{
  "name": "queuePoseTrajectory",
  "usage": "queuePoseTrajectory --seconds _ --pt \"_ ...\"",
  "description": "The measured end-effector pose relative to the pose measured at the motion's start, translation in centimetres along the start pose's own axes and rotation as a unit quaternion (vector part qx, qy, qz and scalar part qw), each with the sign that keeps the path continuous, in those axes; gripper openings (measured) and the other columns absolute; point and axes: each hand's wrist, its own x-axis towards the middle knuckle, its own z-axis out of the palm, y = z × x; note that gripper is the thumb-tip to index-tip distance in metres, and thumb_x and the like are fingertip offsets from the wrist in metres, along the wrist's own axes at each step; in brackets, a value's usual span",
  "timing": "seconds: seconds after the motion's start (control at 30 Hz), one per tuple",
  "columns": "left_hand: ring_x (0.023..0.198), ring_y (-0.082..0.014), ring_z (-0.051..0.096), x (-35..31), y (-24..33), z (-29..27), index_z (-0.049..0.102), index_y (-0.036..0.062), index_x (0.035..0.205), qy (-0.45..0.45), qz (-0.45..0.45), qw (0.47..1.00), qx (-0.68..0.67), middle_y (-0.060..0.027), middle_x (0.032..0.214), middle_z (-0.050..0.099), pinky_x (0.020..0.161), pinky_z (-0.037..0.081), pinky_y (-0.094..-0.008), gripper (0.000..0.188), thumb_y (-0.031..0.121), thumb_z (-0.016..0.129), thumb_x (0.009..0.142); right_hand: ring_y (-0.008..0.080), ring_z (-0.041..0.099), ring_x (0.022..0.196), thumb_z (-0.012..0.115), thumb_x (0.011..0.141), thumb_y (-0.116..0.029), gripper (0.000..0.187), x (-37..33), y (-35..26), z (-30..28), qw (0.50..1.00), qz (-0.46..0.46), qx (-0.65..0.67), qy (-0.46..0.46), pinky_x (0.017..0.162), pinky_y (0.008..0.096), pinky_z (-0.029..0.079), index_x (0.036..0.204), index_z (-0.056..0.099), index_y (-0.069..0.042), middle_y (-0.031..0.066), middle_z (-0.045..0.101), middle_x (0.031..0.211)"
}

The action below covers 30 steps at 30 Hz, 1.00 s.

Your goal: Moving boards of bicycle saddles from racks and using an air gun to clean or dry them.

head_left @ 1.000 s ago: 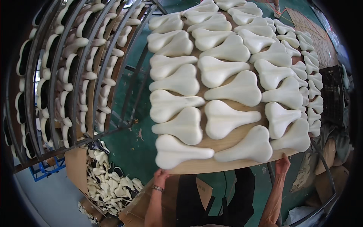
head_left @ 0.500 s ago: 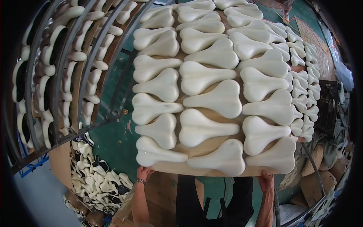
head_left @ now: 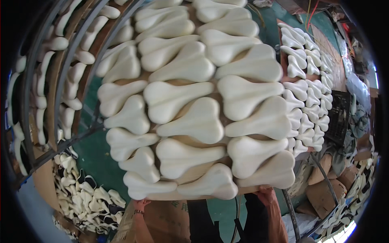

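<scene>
A wide wooden board point(head_left: 178, 197) lies across the middle of the view, covered with rows of cream-white bicycle saddle pads point(head_left: 190, 158) laid nose to tail. My left hand point(head_left: 140, 204), with a band at its wrist, grips the board's near edge at the left. Toward the right end of that same edge, my right hand point(head_left: 266, 195) is closed on it. Fingers of both hands are partly hidden under the board, which tilts slightly down to the left. Pads cover most of its surface.
On the left stands a metal rack point(head_left: 91, 48) with shelves of similar pads. A heap of loose pads point(head_left: 87, 198) lies below it. Another board of pads point(head_left: 289, 73) is at right, beside a black crate point(head_left: 339, 117). Cardboard point(head_left: 324, 194) and a metal bar point(head_left: 291, 214) are lower right.
The board has swung left toward the rack, its left end dipping. Both my hands have moved left and lower with it. More of the second board on the right now shows.
</scene>
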Motion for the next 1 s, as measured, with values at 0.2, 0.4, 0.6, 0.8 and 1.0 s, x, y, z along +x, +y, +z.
queuePoseTrajectory --seconds 0.2,0.4,0.6,0.8,1.0 --pt "0.065 -0.0154 0.059 5.2 -1.9 -4.7 0.062 0.0024 0.099 0.050 -0.048 0.998 0.009 -0.0030 0.076 0.058 0.072 0.069 -0.0528 0.008 0.009 0.067 0.101 0.0394 0.052 0.136 0.071 0.090 0.006 0.060 6.4 4.6 2.1 0.999 0.044 0.005 -0.022 0.114 0.0625 0.046 0.146 0.050 0.000 0.0161 0.055 0.145" --pt "0.086 -0.0299 0.072 9.5 -1.0 -2.1 0.052 0.0010 0.135 0.082 -0.087 0.992 -0.044 -0.0129 0.114 0.067 0.077 0.070 -0.0499 0.038 0.008 0.067 0.102 0.0341 0.050 0.136 0.071 0.090 0.004 0.055 11.7 6.8 4.1 0.997 0.060 -0.018 -0.039 0.113 0.0610 0.045 0.142 0.054 -0.004 0.0113 0.057 0.138" --pt "0.091 -0.0275 0.072 15.8 4.3 -2.8 0.065 0.0078 0.130 0.081 0.009 0.996 -0.035 -0.0089 0.123 0.069 0.075 0.065 -0.0431 0.040 0.019 0.079 0.094 0.0198 0.062 0.106 0.066 0.099 -0.016 0.030 21.9 8.4 9.8 0.997 0.067 0.017 -0.020 0.100 0.0488 0.053 0.129 0.062 -0.015 0.0021 0.066 0.111" --pt "0.107 -0.0351 0.071 22.5 12.9 4.2 0.060 0.0036 0.138 0.068 -0.010 0.992 -0.110 -0.0154 0.125 0.069 0.081 0.066 -0.0560 0.058 0.015 0.085 0.087 0.0225 0.068 0.093 0.066 0.098 -0.013 0.019 35.1 2.5 17.8 0.998 0.024 -0.058 0.010 0.085 0.0440 0.058 0.117 0.067 -0.008 0.0049 0.070 0.100" --pt "0.129 -0.0414 0.061 27.2 24.3 9.8 0.048 -0.0032 0.141 0.107 0.089 0.942 -0.307 -0.0224 0.138 0.060 0.107 0.055 -0.0604 0.049 -0.005 0.066 0.096 0.0257 0.069 0.110 0.060 0.107 -0.014 0.029 43.4 -3.6 31.3 0.974 -0.011 -0.214 -0.078 0.095 0.0444 0.062 0.134 0.057 -0.003 0.0117 0.067 0.122"
